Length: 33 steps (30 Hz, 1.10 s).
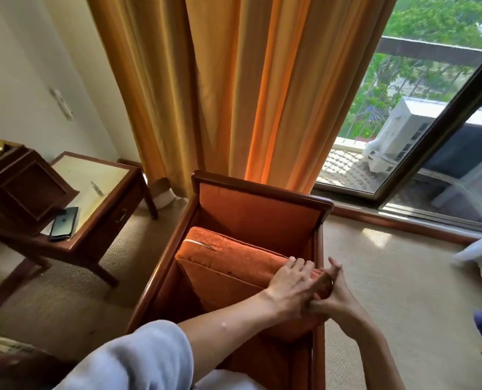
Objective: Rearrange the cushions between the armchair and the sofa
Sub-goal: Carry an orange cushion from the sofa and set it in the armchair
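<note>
Both hands grip the right end of the orange seat cushion (pixel 228 266), left hand (pixel 287 280) curled over its top edge, right hand (pixel 332 291) clasping the corner, tilted inside the armchair (pixel 259 209); lifting it clear toward the sofa appears next.

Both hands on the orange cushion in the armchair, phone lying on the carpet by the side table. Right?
Not quite. The head view shows the phone lying on the side table, not the carpet. Both hands, left and right, are on the orange cushion in the armchair.

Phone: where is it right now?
Head view, left side: the phone lies on the side table, at its near edge, beside a dark wooden box.
</note>
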Each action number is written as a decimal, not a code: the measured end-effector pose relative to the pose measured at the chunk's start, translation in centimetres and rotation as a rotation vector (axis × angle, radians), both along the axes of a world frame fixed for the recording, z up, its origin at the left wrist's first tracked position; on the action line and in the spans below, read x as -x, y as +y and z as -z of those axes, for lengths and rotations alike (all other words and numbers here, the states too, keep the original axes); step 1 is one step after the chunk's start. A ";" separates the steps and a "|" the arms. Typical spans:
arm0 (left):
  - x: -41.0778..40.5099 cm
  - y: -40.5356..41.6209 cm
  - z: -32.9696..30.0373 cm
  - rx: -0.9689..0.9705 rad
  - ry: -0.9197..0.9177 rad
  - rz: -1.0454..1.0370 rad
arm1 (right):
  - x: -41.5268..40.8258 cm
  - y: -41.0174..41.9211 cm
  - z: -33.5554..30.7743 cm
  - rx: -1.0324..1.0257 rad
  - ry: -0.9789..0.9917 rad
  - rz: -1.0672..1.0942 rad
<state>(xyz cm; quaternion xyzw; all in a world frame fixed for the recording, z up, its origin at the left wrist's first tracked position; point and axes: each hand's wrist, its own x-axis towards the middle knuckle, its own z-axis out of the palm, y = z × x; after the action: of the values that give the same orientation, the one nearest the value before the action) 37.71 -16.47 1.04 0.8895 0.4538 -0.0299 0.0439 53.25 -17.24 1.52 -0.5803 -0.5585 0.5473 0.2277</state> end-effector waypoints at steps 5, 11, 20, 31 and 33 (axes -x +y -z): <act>7.4 0.8 -1.8 -0.054 -0.113 -0.017 | 3.3 0.8 -2.7 -0.001 0.163 -0.203; 22.4 0.0 -5.8 0.046 -0.222 -0.326 | 13.3 1.6 2.8 -0.183 -0.178 -0.366; 34.9 -3.2 -5.9 -0.006 -0.541 -0.438 | 14.5 2.3 6.5 -0.305 -0.657 -0.386; 38.1 0.0 -7.5 0.117 -0.660 -0.430 | 14.0 2.4 -2.1 -0.740 -0.636 -0.416; 38.0 0.0 -6.7 0.151 -0.707 -0.414 | 13.4 2.2 -3.7 -0.747 -0.677 -0.445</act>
<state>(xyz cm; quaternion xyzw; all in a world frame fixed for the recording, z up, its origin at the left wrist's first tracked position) -0.27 -16.52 7.78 0.7292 0.5767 0.2535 0.2671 39.88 -15.09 5.27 -0.4715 -0.8660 0.1294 0.1047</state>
